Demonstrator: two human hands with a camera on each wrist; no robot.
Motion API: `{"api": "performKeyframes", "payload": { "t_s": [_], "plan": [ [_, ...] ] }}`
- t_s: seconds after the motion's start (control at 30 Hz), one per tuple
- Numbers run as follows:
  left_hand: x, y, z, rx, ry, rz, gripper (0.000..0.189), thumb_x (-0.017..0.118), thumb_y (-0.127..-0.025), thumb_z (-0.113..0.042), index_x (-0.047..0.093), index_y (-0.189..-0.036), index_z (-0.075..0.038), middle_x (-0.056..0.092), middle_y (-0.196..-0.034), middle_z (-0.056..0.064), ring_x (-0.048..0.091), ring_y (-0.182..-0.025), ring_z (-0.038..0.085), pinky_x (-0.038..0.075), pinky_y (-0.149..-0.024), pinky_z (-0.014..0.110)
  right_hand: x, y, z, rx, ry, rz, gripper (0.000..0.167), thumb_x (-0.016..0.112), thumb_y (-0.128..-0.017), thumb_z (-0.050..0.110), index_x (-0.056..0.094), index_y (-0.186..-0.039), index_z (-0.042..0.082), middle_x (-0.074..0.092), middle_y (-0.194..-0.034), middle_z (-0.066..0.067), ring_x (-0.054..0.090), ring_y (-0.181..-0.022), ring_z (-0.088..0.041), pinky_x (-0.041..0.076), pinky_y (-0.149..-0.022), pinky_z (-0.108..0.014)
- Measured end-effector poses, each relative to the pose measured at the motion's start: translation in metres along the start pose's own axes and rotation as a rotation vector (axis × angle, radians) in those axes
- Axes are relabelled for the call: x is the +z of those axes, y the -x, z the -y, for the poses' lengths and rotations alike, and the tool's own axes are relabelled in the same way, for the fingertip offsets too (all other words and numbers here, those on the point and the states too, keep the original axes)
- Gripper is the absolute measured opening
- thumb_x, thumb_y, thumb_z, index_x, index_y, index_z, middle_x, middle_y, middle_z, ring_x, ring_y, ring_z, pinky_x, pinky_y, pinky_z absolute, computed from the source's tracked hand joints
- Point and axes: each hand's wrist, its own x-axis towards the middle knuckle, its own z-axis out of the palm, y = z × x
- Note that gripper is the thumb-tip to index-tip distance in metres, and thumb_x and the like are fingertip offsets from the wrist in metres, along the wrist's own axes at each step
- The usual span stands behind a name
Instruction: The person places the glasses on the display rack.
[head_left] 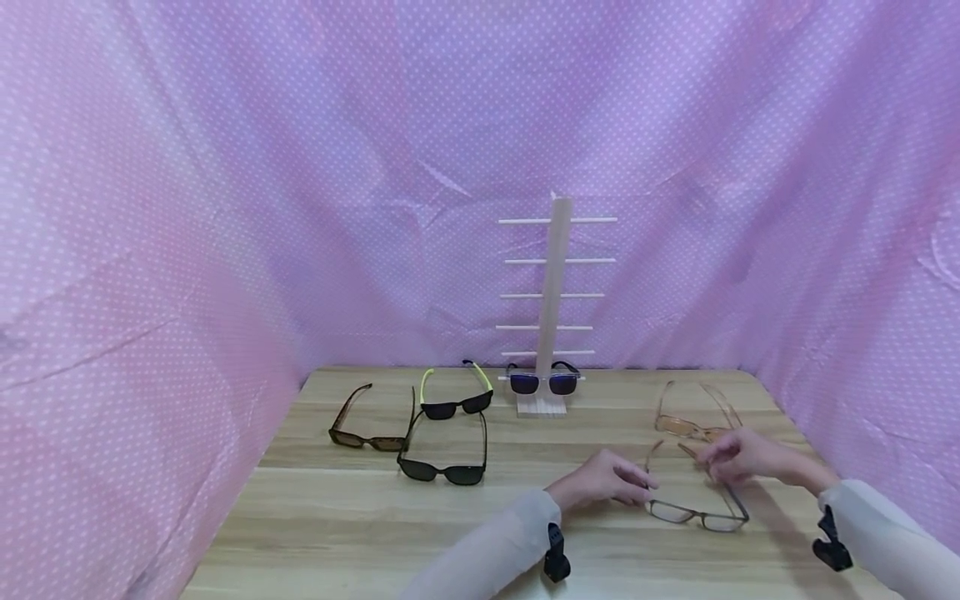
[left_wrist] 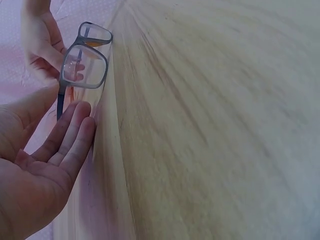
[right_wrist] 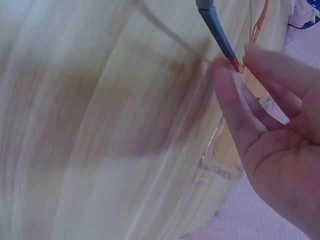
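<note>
A pair of clear-lensed eyeglasses (head_left: 703, 522) with a grey frame rests on the wooden table, its temples pointing away from me. Beside one hinge is my left hand (head_left: 606, 481), its thumb and fairly straight fingers on either side of the near temple in the left wrist view. My right hand (head_left: 738, 458) is at the other temple (right_wrist: 216, 27). That temple's orange tip passes between thumb and index finger, with a gap showing between them. Just behind, partly covered by the right hand, lie glasses with orange lenses (head_left: 678, 427) and a clear frame.
A white display rack (head_left: 553, 283) stands at the back, dark blue sunglasses (head_left: 523, 384) on its lowest bar. To the left lie brown sunglasses (head_left: 348, 439), black sunglasses (head_left: 463, 476) and sunglasses with yellow-green temples (head_left: 441, 411). Pink dotted cloth (head_left: 420, 167) hangs around the table (head_left: 337, 533).
</note>
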Motion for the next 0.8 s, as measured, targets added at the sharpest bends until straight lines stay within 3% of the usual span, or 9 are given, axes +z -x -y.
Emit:
{"api": "performKeyframes", "payload": {
  "t_s": [0.1,0.17,0.37,0.63,0.8],
  "plan": [
    [0.0,0.001,0.0,0.015,-0.032,0.022,0.022,0.079,-0.086,0.001,0.079,-0.107,-0.002,0.08,-0.099,0.001,0.07,-0.076,0.001,0.061,-0.071,0.019,-0.001,0.007,0.0,0.027,0.033,0.026,0.033,0.068,-0.094,0.003,0.063,-0.118,-0.02,0.071,-0.11,-0.03,0.071,-0.085,-0.006,0.063,-0.072,-0.027],
    [0.0,0.001,-0.001,0.03,-0.059,0.033,0.023,0.08,-0.084,0.001,0.079,-0.106,-0.002,0.08,-0.098,0.001,0.068,-0.078,-0.002,0.059,-0.072,0.016,-0.002,0.01,0.0,0.03,0.062,0.044,0.032,0.07,-0.094,0.007,0.066,-0.116,-0.017,0.071,-0.112,-0.029,0.07,-0.087,-0.003,0.062,-0.073,-0.026],
    [-0.001,0.0,-0.004,0.027,-0.087,0.037,0.018,0.081,-0.083,0.003,0.08,-0.101,-0.001,0.08,-0.094,-0.001,0.067,-0.078,-0.003,0.057,-0.07,0.014,0.0,0.015,-0.003,-0.008,0.054,0.132,0.037,0.073,-0.091,0.005,0.064,-0.121,-0.015,0.074,-0.1,-0.015,0.064,-0.086,-0.002,0.056,-0.07,-0.02],
    [-0.004,0.002,-0.006,-0.007,-0.066,0.036,0.015,0.08,-0.084,0.002,0.08,-0.099,-0.001,0.08,-0.091,-0.003,0.068,-0.075,0.0,0.059,-0.068,0.018,0.006,0.013,-0.001,-0.057,-0.032,0.229,0.054,0.078,-0.082,-0.001,0.054,-0.126,-0.023,0.069,-0.101,-0.026,0.07,-0.091,-0.015,0.061,-0.079,-0.024],
    [-0.012,0.005,-0.005,0.0,-0.071,0.036,0.014,0.08,-0.084,0.0,0.081,-0.098,-0.003,0.079,-0.092,-0.004,0.068,-0.077,0.0,0.059,-0.068,0.019,0.011,0.011,0.003,-0.034,-0.035,0.227,0.048,0.078,-0.081,-0.002,0.06,-0.122,-0.018,0.07,-0.1,-0.026,0.07,-0.09,-0.015,0.061,-0.079,-0.024]
  ]
}}
